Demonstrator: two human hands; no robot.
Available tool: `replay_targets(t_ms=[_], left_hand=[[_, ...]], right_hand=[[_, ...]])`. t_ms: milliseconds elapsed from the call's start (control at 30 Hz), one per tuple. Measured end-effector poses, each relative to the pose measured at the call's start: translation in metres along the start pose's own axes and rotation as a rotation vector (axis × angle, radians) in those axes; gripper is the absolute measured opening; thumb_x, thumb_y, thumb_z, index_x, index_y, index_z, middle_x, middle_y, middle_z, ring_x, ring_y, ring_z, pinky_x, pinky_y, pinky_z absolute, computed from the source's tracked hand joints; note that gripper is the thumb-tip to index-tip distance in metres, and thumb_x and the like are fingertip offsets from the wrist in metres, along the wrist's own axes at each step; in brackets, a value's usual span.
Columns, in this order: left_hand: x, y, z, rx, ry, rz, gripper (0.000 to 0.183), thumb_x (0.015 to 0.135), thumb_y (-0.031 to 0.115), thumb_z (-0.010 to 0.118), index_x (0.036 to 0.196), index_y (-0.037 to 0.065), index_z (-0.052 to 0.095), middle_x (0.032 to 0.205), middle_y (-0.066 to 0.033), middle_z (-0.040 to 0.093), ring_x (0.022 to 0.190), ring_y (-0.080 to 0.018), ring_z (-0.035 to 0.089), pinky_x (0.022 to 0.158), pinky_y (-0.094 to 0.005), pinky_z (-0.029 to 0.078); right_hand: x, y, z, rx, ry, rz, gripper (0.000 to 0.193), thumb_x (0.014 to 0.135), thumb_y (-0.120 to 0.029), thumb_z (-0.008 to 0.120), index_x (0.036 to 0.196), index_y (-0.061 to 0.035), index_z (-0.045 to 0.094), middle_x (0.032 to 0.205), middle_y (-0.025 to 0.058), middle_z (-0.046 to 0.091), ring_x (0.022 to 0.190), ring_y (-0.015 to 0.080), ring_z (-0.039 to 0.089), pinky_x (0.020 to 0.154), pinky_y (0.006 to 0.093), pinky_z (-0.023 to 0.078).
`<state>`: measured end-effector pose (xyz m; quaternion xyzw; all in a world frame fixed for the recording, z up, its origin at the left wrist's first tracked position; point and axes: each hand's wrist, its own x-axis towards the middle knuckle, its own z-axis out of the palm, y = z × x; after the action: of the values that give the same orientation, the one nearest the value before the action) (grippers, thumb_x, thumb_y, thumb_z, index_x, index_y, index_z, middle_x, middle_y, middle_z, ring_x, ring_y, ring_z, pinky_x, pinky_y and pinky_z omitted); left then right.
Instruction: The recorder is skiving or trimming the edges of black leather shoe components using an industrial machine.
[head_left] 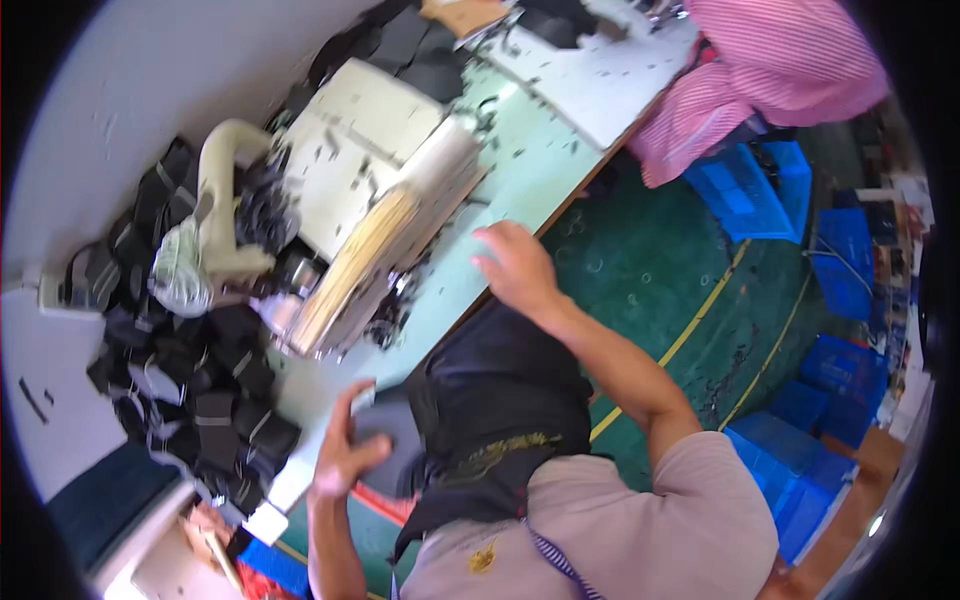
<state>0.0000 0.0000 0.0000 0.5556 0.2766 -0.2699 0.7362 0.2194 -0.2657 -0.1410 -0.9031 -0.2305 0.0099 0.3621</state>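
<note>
My left hand (345, 450) is raised at the near edge of the pale green worktable (545, 170), thumb and fingers apart, with nothing in it. Just beside it is a dark grey flat piece (388, 440), partly hidden by my black apron (505, 390); I cannot tell whether the hand touches it. Over the table's front edge hovers my right hand (518, 268), slightly blurred, its fingers parted and nothing visible between them. Between the hands and the wall stands a cream-coloured machine (215, 200). In front of it lies a bundle of thin yellowish strips (355, 262).
Many black strapped pieces (215, 410) are heaped at the left. Small black scraps dot a white board (585, 75). At the upper right is a person in a pink striped garment (770, 65). Blue crates (780, 470) stand on the green floor (650, 270) at the right.
</note>
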Motion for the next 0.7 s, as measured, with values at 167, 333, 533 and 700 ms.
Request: replay_targets(t_ms=[167, 333, 533, 700], left_hand=[[-0.022, -0.019, 0.024, 0.403, -0.227, -0.363, 0.108, 0.054, 0.019, 0.096, 0.145, -0.003, 0.043, 0.140, -0.0145, 0.052, 0.129, -0.0244, 0.049, 0.111, -0.0376, 0.037], [-0.025, -0.005, 0.017, 0.441, -0.239, -0.283, 0.091, 0.076, 0.010, 0.083, 0.153, 0.011, 0.033, 0.133, -0.0179, 0.058, 0.120, -0.0303, 0.059, 0.098, -0.0499, 0.050], [-0.029, -0.024, -0.013, -0.363, 0.038, -0.015, 0.059, 0.067, 0.001, 0.083, 0.122, -0.003, 0.061, 0.112, -0.0116, 0.069, 0.103, -0.0250, 0.067, 0.094, -0.0398, 0.054], [-0.019, -0.001, -0.005, -0.271, 0.073, 0.126, 0.056, 0.068, 0.005, 0.081, 0.120, -0.006, 0.062, 0.113, -0.0140, 0.069, 0.103, -0.0257, 0.067, 0.094, -0.0384, 0.052]], right_hand=[[0.018, 0.020, 0.026, -0.212, 0.116, -0.273, 0.023, 0.067, -0.004, 0.065, 0.090, -0.0053, 0.059, 0.092, 0.0103, 0.054, 0.086, 0.0303, 0.056, 0.069, 0.0408, 0.049], [0.011, -0.018, 0.022, -0.045, -0.177, 0.152, 0.012, 0.086, -0.012, 0.060, 0.094, -0.0056, 0.055, 0.085, 0.0160, 0.061, 0.081, 0.0379, 0.063, 0.067, 0.0499, 0.050], [-0.021, -0.139, -0.028, 0.547, -0.726, 0.031, 0.021, 0.091, -0.028, 0.060, 0.104, -0.0118, 0.063, 0.092, 0.0174, 0.070, 0.088, 0.0386, 0.068, 0.075, 0.0499, 0.051], [-0.027, -0.167, -0.024, 0.669, -0.592, 0.027, 0.021, 0.089, -0.027, 0.061, 0.098, -0.0082, 0.065, 0.093, 0.0177, 0.070, 0.095, 0.0372, 0.067, 0.080, 0.0476, 0.051]])
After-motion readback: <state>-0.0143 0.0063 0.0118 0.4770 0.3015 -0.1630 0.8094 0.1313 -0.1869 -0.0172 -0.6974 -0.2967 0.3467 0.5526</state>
